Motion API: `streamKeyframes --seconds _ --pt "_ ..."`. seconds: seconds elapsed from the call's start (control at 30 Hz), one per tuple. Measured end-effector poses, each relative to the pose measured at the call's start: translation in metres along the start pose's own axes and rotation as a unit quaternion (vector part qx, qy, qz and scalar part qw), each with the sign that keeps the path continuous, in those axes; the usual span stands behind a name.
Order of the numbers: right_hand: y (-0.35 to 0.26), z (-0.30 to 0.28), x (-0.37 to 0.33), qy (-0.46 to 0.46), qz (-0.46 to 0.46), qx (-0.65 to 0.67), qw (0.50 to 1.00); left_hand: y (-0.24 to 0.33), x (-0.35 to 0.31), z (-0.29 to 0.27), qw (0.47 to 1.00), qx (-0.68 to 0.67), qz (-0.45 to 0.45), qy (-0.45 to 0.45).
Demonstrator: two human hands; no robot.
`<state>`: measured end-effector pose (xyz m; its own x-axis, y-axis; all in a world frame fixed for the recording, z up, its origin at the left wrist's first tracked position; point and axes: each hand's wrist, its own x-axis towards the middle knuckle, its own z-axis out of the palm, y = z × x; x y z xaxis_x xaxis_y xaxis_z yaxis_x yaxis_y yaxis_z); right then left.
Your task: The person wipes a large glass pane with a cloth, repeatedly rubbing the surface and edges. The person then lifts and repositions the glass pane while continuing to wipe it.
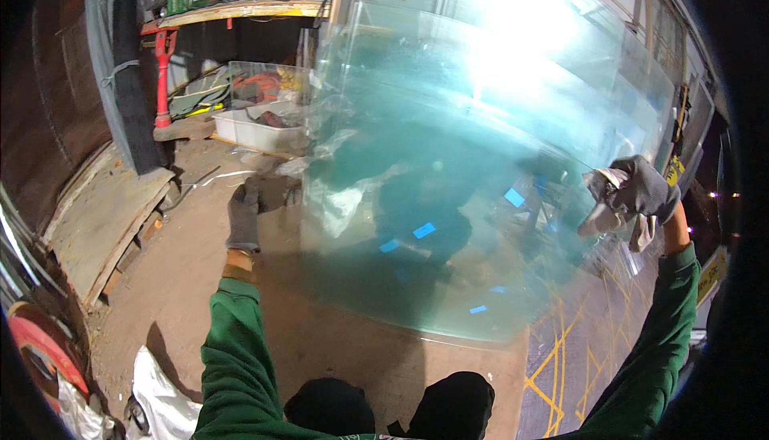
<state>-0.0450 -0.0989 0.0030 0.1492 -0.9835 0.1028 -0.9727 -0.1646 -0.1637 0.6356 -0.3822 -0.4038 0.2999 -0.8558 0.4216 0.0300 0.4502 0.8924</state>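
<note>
My left hand [243, 217], in a grey glove, is raised beside the left edge of a large greenish glass sheet [360, 284]. Its fingers merge with a dark patch, so I cannot tell whether they touch the glass. At the right side of the sheet, my right hand [649, 190], also gloved in grey, is closed around a crumpled pale rag [606, 204]. The glass stands upright before me, with strong glare on its upper part. Several small blue tape pieces [424, 231] show on or through it.
A cluttered workbench [240, 14] with a red leg [163, 72] is at the back left. Below it sits a white tub [260, 132]. A wooden board [104, 216] lies at left, near a white bag [164, 400]. A yellow-lined mat [561, 360] covers the floor at right.
</note>
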Motion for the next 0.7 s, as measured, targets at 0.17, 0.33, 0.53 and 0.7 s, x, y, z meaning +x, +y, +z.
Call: streamKeyframes --seconds 0.17,0.33,0.53,0.7 --pt "0.005 0.008 0.003 0.036 -0.057 -0.011 0.998 -0.007 0.003 0.004 0.996 -0.078 -0.046 0.001" --pt "0.022 0.003 0.001 0.047 -0.021 0.038 0.998 -0.016 -0.001 -0.022 0.998 0.045 -0.041 -0.028" --pt "0.03 -0.016 0.012 -0.087 0.082 0.096 0.988 0.002 -0.031 -0.066 0.794 0.607 0.017 0.024" --pt "0.046 -0.036 0.018 -0.119 0.008 0.149 0.982 0.059 -0.055 -0.079 0.865 0.501 -0.007 0.022"
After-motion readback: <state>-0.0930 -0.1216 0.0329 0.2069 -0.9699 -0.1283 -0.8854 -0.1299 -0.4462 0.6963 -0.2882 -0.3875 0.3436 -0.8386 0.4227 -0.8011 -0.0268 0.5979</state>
